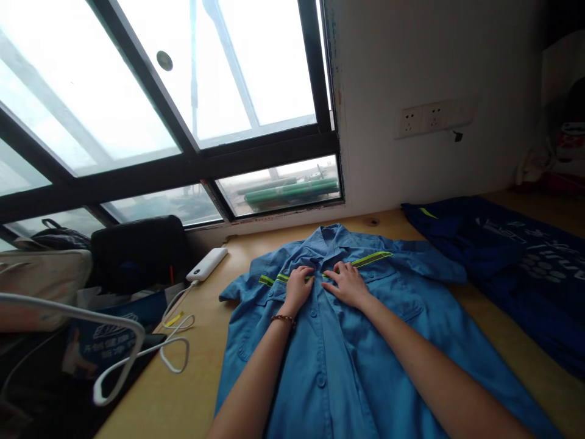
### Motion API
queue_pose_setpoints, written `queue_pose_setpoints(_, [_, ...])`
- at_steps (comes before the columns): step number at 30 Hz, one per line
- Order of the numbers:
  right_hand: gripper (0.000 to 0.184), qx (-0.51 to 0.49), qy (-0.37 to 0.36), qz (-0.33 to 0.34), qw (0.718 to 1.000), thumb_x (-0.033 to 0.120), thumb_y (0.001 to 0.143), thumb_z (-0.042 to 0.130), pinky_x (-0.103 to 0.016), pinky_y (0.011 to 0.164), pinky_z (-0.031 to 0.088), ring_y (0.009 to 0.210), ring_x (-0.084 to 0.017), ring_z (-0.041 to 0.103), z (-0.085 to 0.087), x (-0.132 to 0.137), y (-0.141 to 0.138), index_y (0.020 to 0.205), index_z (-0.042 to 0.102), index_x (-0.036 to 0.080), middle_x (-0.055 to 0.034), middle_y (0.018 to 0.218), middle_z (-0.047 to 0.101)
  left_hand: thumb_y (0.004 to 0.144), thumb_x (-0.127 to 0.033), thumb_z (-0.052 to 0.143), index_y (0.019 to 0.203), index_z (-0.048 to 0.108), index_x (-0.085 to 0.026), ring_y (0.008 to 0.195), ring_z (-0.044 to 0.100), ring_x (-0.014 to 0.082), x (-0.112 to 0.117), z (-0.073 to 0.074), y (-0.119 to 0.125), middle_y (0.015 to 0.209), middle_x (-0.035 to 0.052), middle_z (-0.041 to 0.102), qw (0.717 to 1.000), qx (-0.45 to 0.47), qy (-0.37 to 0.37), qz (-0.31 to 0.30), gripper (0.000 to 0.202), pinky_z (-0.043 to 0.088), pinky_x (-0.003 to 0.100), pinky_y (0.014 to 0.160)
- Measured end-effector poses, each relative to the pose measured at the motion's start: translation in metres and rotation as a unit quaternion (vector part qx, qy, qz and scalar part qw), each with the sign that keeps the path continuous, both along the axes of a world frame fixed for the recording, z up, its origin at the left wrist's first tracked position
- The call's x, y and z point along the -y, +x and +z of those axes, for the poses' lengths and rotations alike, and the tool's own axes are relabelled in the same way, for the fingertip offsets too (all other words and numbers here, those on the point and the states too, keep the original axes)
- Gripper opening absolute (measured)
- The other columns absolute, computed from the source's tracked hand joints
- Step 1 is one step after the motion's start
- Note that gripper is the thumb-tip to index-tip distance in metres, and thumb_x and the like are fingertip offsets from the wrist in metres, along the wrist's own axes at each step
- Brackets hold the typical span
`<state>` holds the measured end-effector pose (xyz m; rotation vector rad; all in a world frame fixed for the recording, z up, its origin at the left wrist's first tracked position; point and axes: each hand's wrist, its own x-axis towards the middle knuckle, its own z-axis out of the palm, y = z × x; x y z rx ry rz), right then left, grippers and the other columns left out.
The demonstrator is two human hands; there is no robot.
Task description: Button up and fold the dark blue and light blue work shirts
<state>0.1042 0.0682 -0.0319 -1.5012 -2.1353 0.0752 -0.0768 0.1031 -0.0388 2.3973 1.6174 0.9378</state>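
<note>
A short-sleeved blue work shirt (388, 329) lies front up on the wooden table, its collar pointing toward the window. Yellow-green reflective strips cross its chest, and buttons run down one front edge. My left hand (299, 288), with a beaded bracelet at the wrist, has its fingers curled on the front edge by the chest strip. Just right of it, my right hand (348, 285) bends its fingers and thumb over the opposite front edge. Both hands appear to grip the cloth, though the fingertips are partly hidden in the folds.
Dark blue printed clothing (516, 262) lies to the right. A white power bank (207, 264) with a white cable (176, 341) sits at the left. Beyond the table's left edge are bags (137, 250). A window and a wall with sockets (423, 117) stand behind.
</note>
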Motion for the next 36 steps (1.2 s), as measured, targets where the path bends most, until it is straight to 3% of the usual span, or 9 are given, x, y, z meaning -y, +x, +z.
queue_pose_setpoints(8, [0.051, 0.022, -0.028, -0.05, 0.998, 0.06, 0.072, 0.044, -0.037, 0.08, 0.028, 0.094, -0.026, 0.039, 0.005, 0.004, -0.022, 0.1, 0.059, 0.02, -0.0106, 0.098, 0.051, 0.067, -0.013, 0.059, 0.08, 0.064, -0.018, 0.072, 0.056, 0.0137, -0.002, -0.001, -0.001, 0.08, 0.0027, 0.06, 0.992, 0.122, -0.018, -0.012, 0.015, 0.044, 0.025, 0.068])
queue_pose_setpoints(13, [0.039, 0.052, -0.077, -0.067, 0.993, 0.036, 0.07, 0.049, -0.038, 0.078, 0.027, 0.094, -0.027, 0.042, 0.009, 0.007, -0.03, 0.106, 0.054, 0.021, -0.0102, 0.096, 0.055, 0.066, -0.02, 0.062, 0.08, 0.062, -0.017, 0.066, 0.058, 0.0132, 0.004, 0.002, 0.002, 0.073, 0.0019, 0.062, 0.979, 0.201, -0.02, 0.014, 0.014, 0.046, 0.025, 0.065])
queue_pose_setpoints(16, [0.035, 0.045, -0.097, -0.083, 0.991, 0.031, 0.069, 0.049, -0.038, 0.076, 0.027, 0.091, -0.026, 0.045, 0.012, 0.009, -0.031, 0.102, 0.054, 0.02, -0.0096, 0.091, 0.059, 0.066, -0.024, 0.063, 0.076, 0.062, -0.017, 0.064, 0.059, 0.0133, 0.008, 0.007, 0.006, 0.071, 0.0019, 0.063, 0.969, 0.245, -0.031, 0.014, 0.013, 0.046, 0.025, 0.063])
queue_pose_setpoints(20, [0.029, -0.026, -0.098, -0.116, 0.988, 0.035, 0.064, 0.054, -0.038, 0.076, 0.028, 0.089, -0.027, 0.048, 0.013, 0.006, -0.032, 0.089, 0.055, 0.019, -0.0088, 0.083, 0.06, 0.064, -0.024, 0.063, 0.073, 0.063, -0.016, 0.064, 0.059, 0.0137, 0.008, 0.011, 0.01, 0.069, 0.0024, 0.063, 0.958, 0.282, -0.057, -0.013, 0.012, 0.047, 0.024, 0.062])
queue_pose_setpoints(22, [0.024, -0.142, -0.129, -0.131, 0.973, 0.036, 0.06, 0.058, -0.037, 0.075, 0.029, 0.086, -0.026, 0.049, 0.013, 0.0, -0.029, 0.077, 0.056, 0.018, -0.0063, 0.074, 0.06, 0.062, -0.023, 0.064, 0.072, 0.063, -0.016, 0.064, 0.059, 0.014, 0.007, 0.012, 0.011, 0.068, 0.0025, 0.064, 0.951, 0.299, -0.076, -0.018, 0.012, 0.047, 0.024, 0.06])
queue_pose_setpoints(26, [0.017, -0.456, -0.231, -0.075, 0.856, 0.031, 0.057, 0.06, -0.03, 0.064, 0.035, 0.071, -0.021, 0.052, 0.018, -0.017, -0.016, 0.057, 0.05, 0.017, -0.0004, 0.055, 0.052, 0.056, -0.019, 0.068, 0.07, 0.065, -0.014, 0.064, 0.06, 0.0147, 0.005, 0.014, 0.013, 0.068, 0.0037, 0.065, 0.917, 0.362, -0.165, -0.02, 0.015, 0.048, 0.025, 0.061])
queue_pose_setpoints(31, [0.018, -0.557, -0.302, 0.053, 0.772, 0.032, 0.066, 0.057, -0.026, 0.055, 0.042, 0.059, -0.014, 0.053, 0.02, -0.024, 0.0, 0.072, 0.058, 0.015, -0.0012, 0.061, 0.056, 0.056, -0.021, 0.071, 0.079, 0.064, -0.011, 0.064, 0.061, 0.0135, 0.004, 0.017, 0.019, 0.071, 0.0047, 0.066, 0.811, 0.505, -0.286, -0.066, 0.026, 0.05, 0.026, 0.067])
queue_pose_setpoints(35, [0.014, -0.679, -0.374, 0.169, 0.608, 0.021, 0.064, 0.065, -0.02, 0.047, 0.04, 0.047, -0.007, 0.044, 0.008, -0.026, 0.007, 0.074, 0.061, 0.012, -0.0001, 0.059, 0.053, 0.054, -0.018, 0.074, 0.079, 0.064, -0.01, 0.073, 0.062, 0.0141, 0.0, 0.012, 0.018, 0.077, 0.0069, 0.066, 0.739, 0.581, -0.33, -0.082, 0.028, 0.049, 0.028, 0.079])
queue_pose_setpoints(36, [0.013, -0.697, -0.38, 0.179, 0.581, 0.018, 0.064, 0.065, -0.019, 0.044, 0.038, 0.044, -0.005, 0.04, 0.005, -0.026, 0.008, 0.074, 0.062, 0.012, 0.001, 0.058, 0.051, 0.054, -0.017, 0.074, 0.079, 0.064, -0.009, 0.075, 0.062, 0.0143, -0.001, 0.01, 0.017, 0.078, 0.0075, 0.066, 0.729, 0.588, -0.339, -0.085, 0.028, 0.048, 0.028, 0.08])
